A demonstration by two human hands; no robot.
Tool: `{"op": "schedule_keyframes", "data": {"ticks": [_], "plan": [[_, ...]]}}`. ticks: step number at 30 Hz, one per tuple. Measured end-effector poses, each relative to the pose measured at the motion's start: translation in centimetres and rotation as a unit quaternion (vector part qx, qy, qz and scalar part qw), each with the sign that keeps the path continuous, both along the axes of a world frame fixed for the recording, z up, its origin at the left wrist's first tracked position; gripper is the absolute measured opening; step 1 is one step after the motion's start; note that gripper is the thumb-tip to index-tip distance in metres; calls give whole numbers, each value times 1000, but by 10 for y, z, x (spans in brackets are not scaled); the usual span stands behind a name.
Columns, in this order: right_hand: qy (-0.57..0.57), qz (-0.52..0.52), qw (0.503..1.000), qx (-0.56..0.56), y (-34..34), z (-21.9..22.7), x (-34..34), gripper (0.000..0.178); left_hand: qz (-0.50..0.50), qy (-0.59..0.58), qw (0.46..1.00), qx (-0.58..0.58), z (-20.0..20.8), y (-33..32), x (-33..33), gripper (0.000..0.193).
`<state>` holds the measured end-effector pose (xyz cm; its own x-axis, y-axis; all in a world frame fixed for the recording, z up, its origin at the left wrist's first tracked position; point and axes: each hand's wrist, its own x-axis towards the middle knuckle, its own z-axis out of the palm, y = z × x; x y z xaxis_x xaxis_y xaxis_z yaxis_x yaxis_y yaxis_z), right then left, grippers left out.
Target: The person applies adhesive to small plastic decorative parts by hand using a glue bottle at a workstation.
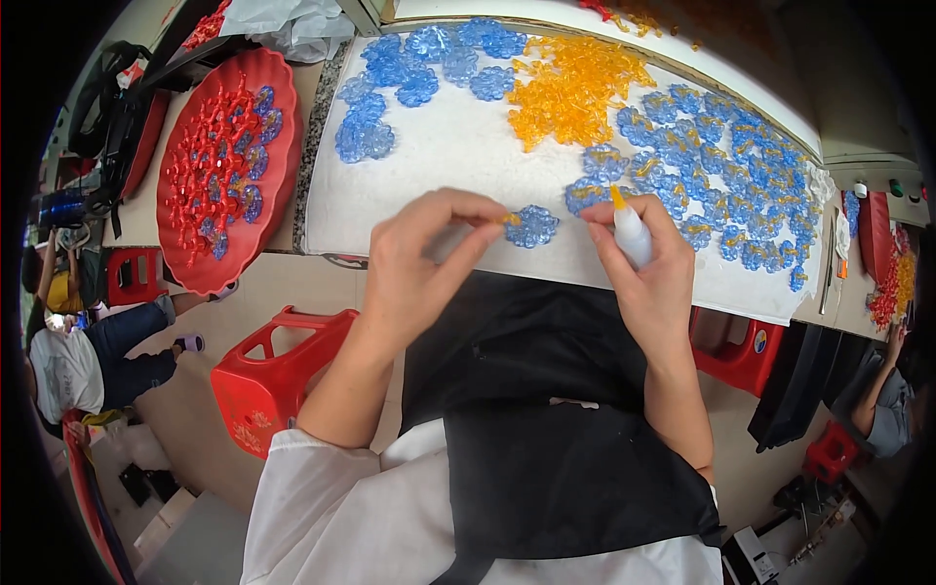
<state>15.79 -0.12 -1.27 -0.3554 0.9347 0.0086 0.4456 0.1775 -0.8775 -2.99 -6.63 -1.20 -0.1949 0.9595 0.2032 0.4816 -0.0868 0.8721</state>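
Note:
My left hand [421,255] pinches a small translucent orange piece [510,219] between thumb and forefinger. That piece is at the left rim of a clear blue flower-shaped plastic piece [533,226], which lies near the front edge of the white-covered table [439,185]. In my right hand [655,283] is a white squeeze bottle [632,239] with an orange nozzle, tip pointing up and away from me. Just beyond the right fingers lies another blue flower piece [585,194], partly covered by them.
A heap of orange pieces [565,93] lies at the back centre. Plain blue flowers [417,86] are grouped at the back left; many with orange pieces [741,161] spread over the right. A red scalloped tray [283,195] holds red branching pieces. Red stools [255,390] stand below; other people are at both sides.

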Motion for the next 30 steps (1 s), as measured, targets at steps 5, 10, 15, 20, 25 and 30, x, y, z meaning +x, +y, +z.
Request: {"op": "schedule_keyframes", "data": {"ticks": [5, 10, 15, 20, 25, 30], "plan": [[107, 5, 993, 44, -8, -4, 1, 13, -21, -110, 994, 7, -3, -16, 18, 12], [190, 67, 965, -169, -23, 5, 9, 14, -68, -177, 982, 14, -10, -19, 34, 13], [155, 77, 970, -171, -18, 9, 9, 11, -71, -172, 982, 18, -13, -18, 33, 17], [115, 33, 981, -151, -6, 6, 8, 11, 22, 224, 974, 17, -10, -1, 10, 34], [55, 39, 997, -46, 1, 0, 1, 15, -18, 231, 973, 19, -18, 2, 18, 34], [-37, 41, 998, -38, 1, 7, 0, 10, -32, 203, 978, 28, -19, 4, 36, 31]]}}
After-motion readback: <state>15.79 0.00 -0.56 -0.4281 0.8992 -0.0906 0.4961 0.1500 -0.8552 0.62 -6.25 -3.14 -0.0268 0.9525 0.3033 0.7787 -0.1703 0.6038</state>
